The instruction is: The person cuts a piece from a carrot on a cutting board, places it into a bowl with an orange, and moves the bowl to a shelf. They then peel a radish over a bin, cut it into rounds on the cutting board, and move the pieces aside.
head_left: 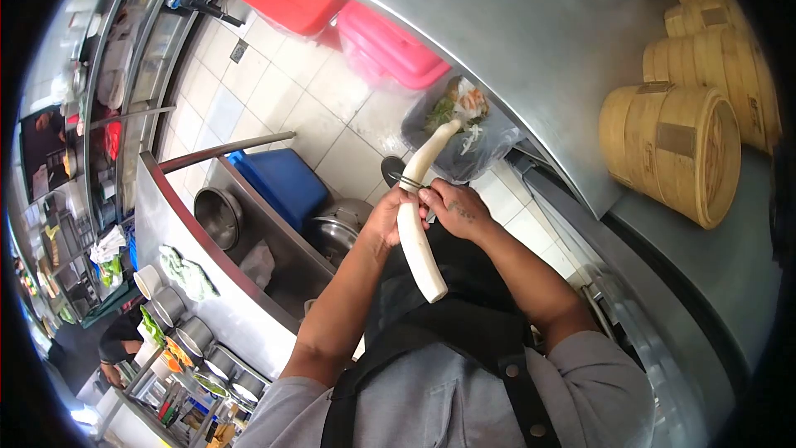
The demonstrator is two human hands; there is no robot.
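Left-hand fingers [388, 214] curled around a white radish [416, 241], its far tip over the bin [466, 158], as the right hand [452, 206], nearer the wearer than the bin, pinched an apparent peeler [407, 180]. Wet skin could have sent the radish binward, or the blade into fingers. No brands, labels or writing were legible.

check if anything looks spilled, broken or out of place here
Nothing looks spilled or damaged: the scraps lie in the lined bin, with the white root pointing towards them. The one mild oddity is a floor tile that looks bluer than those around it.
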